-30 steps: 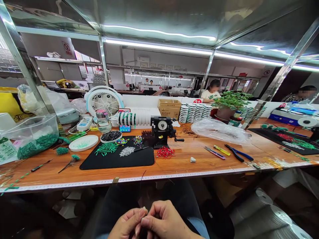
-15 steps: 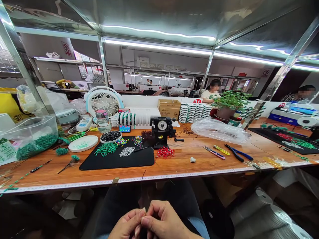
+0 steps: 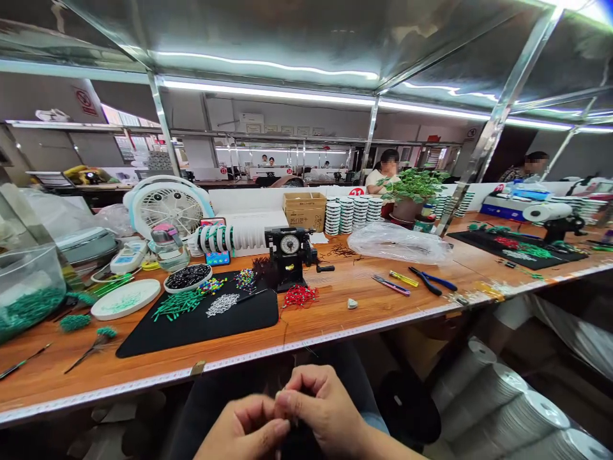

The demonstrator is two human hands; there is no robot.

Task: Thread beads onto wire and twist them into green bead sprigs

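Observation:
Below the table edge, over the lap, my left hand (image 3: pixel 246 427) and my right hand (image 3: pixel 322 404) meet with thumbs and forefingers pinched together. A thin dark strand rises faintly near the fingertips; what else they hold is too small to make out. Beyond them on the table lies a black mat (image 3: pixel 201 328) bearing green tubes (image 3: pixel 177 305), silver beads (image 3: pixel 223 305) and multicoloured beads (image 3: pixel 245 278). A black winding machine (image 3: pixel 288 255) with a dial and crank carries white spools (image 3: pixel 249 237). Red beaded pieces (image 3: pixel 300 296) lie at its base.
Pliers (image 3: pixel 432 281), a yellow-handled tool (image 3: pixel 403 278) and a pen-like cutter (image 3: pixel 390 285) lie to the right. A white dish (image 3: pixel 125 300) and a fan (image 3: pixel 165 207) stand left. Behind are a plastic bag (image 3: pixel 400 243), a potted plant (image 3: pixel 414 191) and a seated person (image 3: pixel 383 176).
The view has turned to the right, so the table things appear shifted left and tilted. My left hand's fingers have moved slightly, its forefinger and thumb now lying differently against my right hand.

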